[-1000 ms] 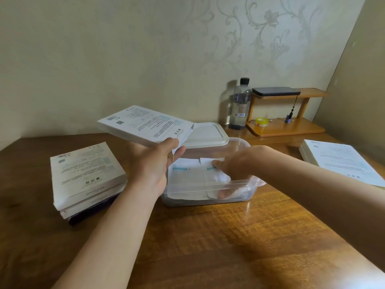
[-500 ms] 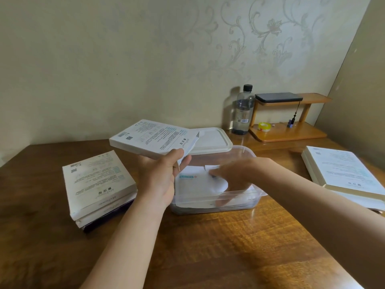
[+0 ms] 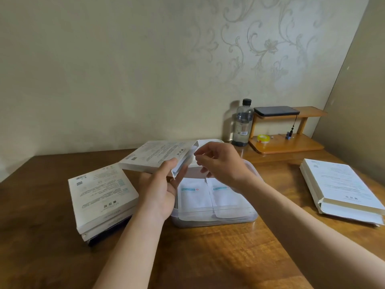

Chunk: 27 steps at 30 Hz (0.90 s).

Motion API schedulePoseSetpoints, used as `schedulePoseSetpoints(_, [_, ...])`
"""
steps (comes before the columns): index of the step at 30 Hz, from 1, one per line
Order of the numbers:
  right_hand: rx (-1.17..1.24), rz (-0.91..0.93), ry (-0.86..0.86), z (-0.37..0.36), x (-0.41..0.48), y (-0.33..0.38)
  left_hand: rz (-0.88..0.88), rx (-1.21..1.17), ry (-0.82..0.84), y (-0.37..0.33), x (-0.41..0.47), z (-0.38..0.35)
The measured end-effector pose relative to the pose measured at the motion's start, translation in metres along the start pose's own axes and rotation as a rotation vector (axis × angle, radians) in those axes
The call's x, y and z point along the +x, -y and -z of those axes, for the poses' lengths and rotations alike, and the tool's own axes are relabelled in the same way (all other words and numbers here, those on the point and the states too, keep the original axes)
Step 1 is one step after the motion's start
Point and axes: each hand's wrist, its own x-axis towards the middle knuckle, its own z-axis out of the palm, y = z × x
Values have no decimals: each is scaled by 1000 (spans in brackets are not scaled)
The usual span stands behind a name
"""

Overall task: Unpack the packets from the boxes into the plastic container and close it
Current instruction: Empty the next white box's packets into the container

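Plastic container (image 3: 214, 217) mid-table (image 3: 208, 257), open, packets (image 3: 195, 195) lying flat inside; lid (image 3: 210, 141) behind it. Box stack (image 3: 100, 197) just to its left, more boxes (image 3: 341, 188) well apart on the right. Bare wood in front. Left hand (image 3: 162, 190) grips white box (image 3: 154, 157), tilted above container's left rim. Right hand (image 3: 223, 165) hovers over container, fingers curled at box's open end. Cannot tell if it pinches anything.

— How many boxes?
— One raised box (image 3: 158, 157), a left stack (image 3: 100, 197) of two white ones over something dark, and a right stack (image 3: 341, 190) of what looks like two.
— And packets?
— Two packets (image 3: 194, 195) show, side by side, in the one plastic container (image 3: 208, 221).
— Anything else?
— One lid (image 3: 210, 141), one bottle (image 3: 242, 124), one tape roll (image 3: 263, 139), one dark device (image 3: 276, 111), one shelf (image 3: 291, 146).
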Motion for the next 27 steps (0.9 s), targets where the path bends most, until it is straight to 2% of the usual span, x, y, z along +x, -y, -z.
schedulePoseSetpoints(6, [-238, 159, -43, -14, 1, -5, 60, -45, 19, -5, 0, 3])
schedulePoseSetpoints(10, [-276, 152, -44, -17, 2, -3, 52, -19, 33, -5, 0, 4])
schedulePoseSetpoints(13, [-259, 129, 20, -19, 1, 0, 34, -28, 46, -5, 0, 5])
schedulePoseSetpoints(15, [-132, 58, 83, -22, -1, 2, 25, -19, 56, -6, 1, 7])
schedulePoseSetpoints(18, [249, -150, 107, -25, -1, 8, 9, -4, 82, -5, 2, 7])
schedulePoseSetpoints(21, [491, -320, 136, -25, 3, 17, -15, 24, 126, -4, 2, 6])
schedulePoseSetpoints(24, [590, -420, 140, -24, 7, 23, -36, 67, 128, -3, 2, 6])
schedulePoseSetpoints(27, [601, -499, 63, -28, 13, 21, -44, 115, 131, -1, 3, 7])
